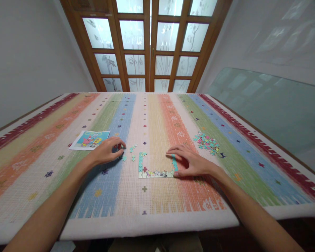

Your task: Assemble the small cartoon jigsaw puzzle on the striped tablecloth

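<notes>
A partly joined jigsaw puzzle border (pixel 157 174) lies on the table, with a pale bottom row and teal pieces up both sides. My right hand (pixel 190 161) rests over its right side, fingers stretched out and thumb touching the lower right corner. Left of the border, my left hand (pixel 107 151) has its fingers curled in a pinch, a small teal puzzle piece (pixel 123 147) showing at the fingertips. Several loose teal pieces (pixel 133 148) lie between that hand and the border. A printed cartoon picture (pixel 87 140) sits beside the left hand, partly covered by it.
A pile of mixed puzzle pieces (pixel 207 142) lies beyond my right hand. The striped tablecloth (pixel 152 199) covers the table out to its front edge. Past the far edge stand wooden doors with glass panes (pixel 150 52); a pale glass panel (pixel 273 115) leans at the right.
</notes>
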A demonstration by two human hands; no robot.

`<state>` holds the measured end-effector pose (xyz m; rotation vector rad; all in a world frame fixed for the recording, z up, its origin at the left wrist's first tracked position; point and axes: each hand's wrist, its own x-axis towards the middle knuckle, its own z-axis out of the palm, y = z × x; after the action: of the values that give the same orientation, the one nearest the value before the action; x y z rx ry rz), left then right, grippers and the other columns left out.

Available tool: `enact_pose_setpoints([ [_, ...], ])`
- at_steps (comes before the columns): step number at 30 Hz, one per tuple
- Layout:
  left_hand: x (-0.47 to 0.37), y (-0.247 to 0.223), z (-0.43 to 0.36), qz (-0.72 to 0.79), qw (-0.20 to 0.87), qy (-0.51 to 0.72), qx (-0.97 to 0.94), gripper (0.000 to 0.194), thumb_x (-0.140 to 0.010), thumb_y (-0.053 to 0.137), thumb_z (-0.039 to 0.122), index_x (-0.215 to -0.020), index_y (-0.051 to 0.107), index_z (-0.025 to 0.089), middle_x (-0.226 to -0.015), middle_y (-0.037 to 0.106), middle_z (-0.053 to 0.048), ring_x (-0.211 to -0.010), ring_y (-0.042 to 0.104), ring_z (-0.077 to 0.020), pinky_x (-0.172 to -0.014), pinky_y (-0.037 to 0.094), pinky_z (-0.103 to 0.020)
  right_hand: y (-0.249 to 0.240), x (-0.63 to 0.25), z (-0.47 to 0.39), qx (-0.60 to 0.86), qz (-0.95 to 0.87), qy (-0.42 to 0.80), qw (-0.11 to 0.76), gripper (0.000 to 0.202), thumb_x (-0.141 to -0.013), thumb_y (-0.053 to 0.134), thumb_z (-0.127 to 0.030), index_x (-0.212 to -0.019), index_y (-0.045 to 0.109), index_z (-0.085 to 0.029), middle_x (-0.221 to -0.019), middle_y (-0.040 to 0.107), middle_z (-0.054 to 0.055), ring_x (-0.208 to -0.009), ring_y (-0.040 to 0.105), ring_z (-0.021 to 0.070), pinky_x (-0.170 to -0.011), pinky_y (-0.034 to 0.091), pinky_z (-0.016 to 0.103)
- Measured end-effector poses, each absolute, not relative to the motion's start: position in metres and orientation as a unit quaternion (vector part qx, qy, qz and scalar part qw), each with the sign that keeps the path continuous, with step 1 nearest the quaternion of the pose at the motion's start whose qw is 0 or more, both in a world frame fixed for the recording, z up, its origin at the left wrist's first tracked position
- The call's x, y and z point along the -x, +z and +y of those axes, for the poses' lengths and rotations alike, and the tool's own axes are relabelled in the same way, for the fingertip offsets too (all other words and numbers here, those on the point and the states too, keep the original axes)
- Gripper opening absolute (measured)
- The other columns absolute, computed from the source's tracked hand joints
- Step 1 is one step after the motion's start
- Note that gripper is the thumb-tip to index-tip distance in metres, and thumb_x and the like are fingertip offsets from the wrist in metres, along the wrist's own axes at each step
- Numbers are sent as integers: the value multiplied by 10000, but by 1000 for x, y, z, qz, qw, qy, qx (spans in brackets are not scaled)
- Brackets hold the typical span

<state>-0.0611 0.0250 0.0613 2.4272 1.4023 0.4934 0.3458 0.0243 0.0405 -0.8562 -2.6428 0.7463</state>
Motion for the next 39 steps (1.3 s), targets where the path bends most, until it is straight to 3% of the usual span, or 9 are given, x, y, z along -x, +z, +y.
enact_pose_setpoints([
  [6,42,49,23,470,133,170,-856,334,-949,502,452,-1018,682,179,-908,640,-77,-888,600,-249,-873,483,-408,42,-346,24,295,-913,253,127,713,-833,782,-573,-1450,574,-284,-1426,561,116,-1323,513,342,-1149,419,570],
  [12,42,49,23,471,134,172,-855,308,-950,537,476,-838,621,201,-860,627,-58,-878,575,-244,-856,463,-390,42,-345,23,293,-912,255,131,710,-830,781,-576,-1440,578,-275,-1427,566,119,-1315,522,341,-1146,419,569],
  [17,43,51,19,431,155,179,-871,195,-920,549,355,-913,658,193,-927,635,-61,-915,594,-236,-866,469,-383,42,-345,24,290,-912,259,132,715,-833,780,-578,-1438,580,-255,-1422,566,128,-1318,522,339,-1138,423,565],
  [21,39,51,15,396,173,162,-887,220,-896,555,304,-1020,711,210,-985,647,-61,-962,605,-239,-898,462,-397,41,-346,24,288,-913,255,132,705,-836,785,-558,-1440,582,-255,-1423,565,129,-1319,521,340,-1153,409,567],
  [30,31,56,9,402,168,161,-886,208,-857,615,389,-931,650,198,-936,629,-46,-912,592,-241,-893,458,-407,40,-346,24,288,-913,255,136,700,-832,792,-544,-1438,580,-266,-1420,568,124,-1316,521,342,-1142,420,572],
  [39,28,54,9,399,171,169,-885,127,-860,574,321,-874,620,203,-911,633,-44,-898,593,-230,-880,468,-387,42,-346,23,301,-912,248,127,717,-823,797,-543,-1450,583,-269,-1429,559,119,-1324,512,343,-1150,420,551],
])
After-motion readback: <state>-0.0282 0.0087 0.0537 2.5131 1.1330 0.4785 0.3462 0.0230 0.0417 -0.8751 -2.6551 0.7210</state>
